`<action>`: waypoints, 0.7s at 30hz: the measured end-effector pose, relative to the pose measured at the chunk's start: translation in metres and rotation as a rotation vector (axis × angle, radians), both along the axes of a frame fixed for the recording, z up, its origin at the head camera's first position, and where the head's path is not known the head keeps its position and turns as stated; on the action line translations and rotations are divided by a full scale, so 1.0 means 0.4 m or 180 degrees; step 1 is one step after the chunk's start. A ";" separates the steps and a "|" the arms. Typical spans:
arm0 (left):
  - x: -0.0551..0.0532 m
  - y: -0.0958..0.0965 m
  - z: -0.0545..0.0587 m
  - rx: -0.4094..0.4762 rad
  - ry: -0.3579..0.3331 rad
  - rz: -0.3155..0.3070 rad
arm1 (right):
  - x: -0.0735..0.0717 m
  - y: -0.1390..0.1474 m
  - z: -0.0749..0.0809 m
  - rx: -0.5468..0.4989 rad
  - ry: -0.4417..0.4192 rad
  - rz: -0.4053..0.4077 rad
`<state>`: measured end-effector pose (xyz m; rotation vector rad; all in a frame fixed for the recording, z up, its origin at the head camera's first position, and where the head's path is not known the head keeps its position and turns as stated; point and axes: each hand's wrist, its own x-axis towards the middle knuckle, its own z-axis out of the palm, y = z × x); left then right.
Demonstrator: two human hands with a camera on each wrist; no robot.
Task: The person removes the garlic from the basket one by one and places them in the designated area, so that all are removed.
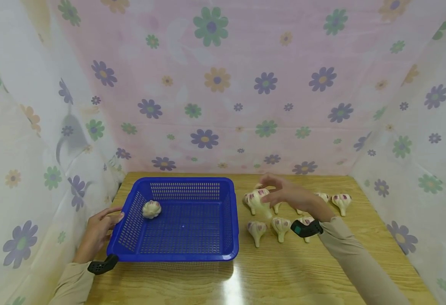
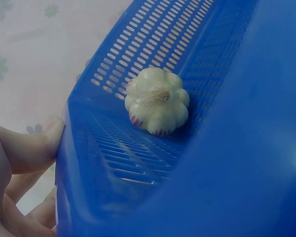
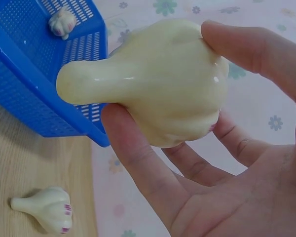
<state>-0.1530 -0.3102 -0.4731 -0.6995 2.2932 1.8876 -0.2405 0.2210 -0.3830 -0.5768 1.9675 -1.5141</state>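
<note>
My right hand [image 1: 289, 195] holds a garlic bulb [image 3: 163, 84] between thumb and fingers, raised over the right part of the table. In the right wrist view its pale stem points left. At the basket's left side, my left hand [image 1: 98, 231] grips the rim of the blue plastic basket [image 1: 182, 257]. The left wrist view shows a fingertip against the rim's outer edge and other fingers partly hidden below it. One garlic bulb [image 2: 158, 101] lies inside the basket, near its left wall. Close to my right hand, several more garlic bulbs [image 1: 257, 228] lie on the table.
The wooden table [image 1: 283, 275] carries the basket on its left half. Garlic bulbs lie in rough rows to the right, including one at the far right [image 1: 342, 201], some partly hidden by my right arm. Flowered cloth [image 1: 238, 84] hangs behind and at both sides.
</note>
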 end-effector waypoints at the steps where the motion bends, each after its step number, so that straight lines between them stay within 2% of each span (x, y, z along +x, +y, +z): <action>1: 0.000 0.000 0.000 -0.0007 -0.0012 -0.0005 | 0.000 0.003 0.001 -0.0015 0.0020 0.0011; 8: 0.002 -0.001 0.000 -0.0024 -0.0074 -0.0012 | -0.002 0.030 0.005 -0.0039 0.0053 -0.0049; 21: 0.005 0.001 0.002 -0.0038 -0.0034 -0.0020 | 0.000 0.085 0.016 -0.0028 0.0271 0.0063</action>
